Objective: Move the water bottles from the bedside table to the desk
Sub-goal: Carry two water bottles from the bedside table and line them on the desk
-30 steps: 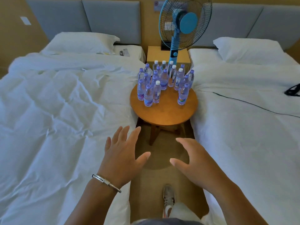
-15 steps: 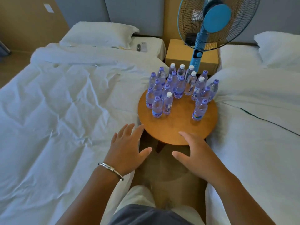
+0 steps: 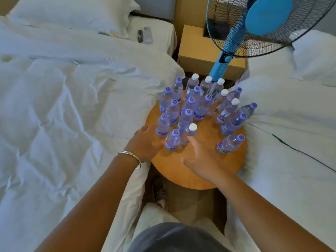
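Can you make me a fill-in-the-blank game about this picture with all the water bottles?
1. The water bottles stand on a ____ wooden table.
2. The bracelet is on the ____ wrist.
3. The fan behind the table has a hub coloured ____.
4. Both hands, left hand and right hand, are holding ____.

Missing words: round; left; blue; nothing

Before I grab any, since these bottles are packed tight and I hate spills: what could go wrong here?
The water bottles stand crowded, so either hand, left hand or right hand, may topple neighbours while taking the front ones. Bottles near the round table edge could roll onto the bed.
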